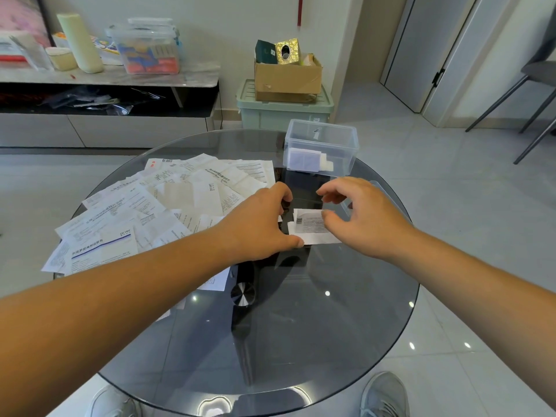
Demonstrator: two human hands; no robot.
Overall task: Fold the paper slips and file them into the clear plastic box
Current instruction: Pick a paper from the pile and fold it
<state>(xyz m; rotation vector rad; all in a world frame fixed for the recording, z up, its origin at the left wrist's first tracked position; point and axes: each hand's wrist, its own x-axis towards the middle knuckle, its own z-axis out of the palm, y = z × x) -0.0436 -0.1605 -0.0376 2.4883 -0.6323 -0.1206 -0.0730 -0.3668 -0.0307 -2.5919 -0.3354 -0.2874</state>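
Head view of a round glass table [301,341]. At its centre lies a small printed paper slip [311,225], partly folded. The left hand [261,221] covers its 9 o'clock side, thumb on the near corner and fingers bent down; whether it pinches the paper cannot be told. The right hand [364,218] hovers at the 3 o'clock edge, loosely curled, gripping nothing. A heap of unfolded slips [156,206] spreads toward 10 o'clock. The clear plastic box [322,145] stands open at 1 o'clock, folded slips inside. The slip looks light, limp and likely to slide on glass: best pinned flat, then pinched at an edge.
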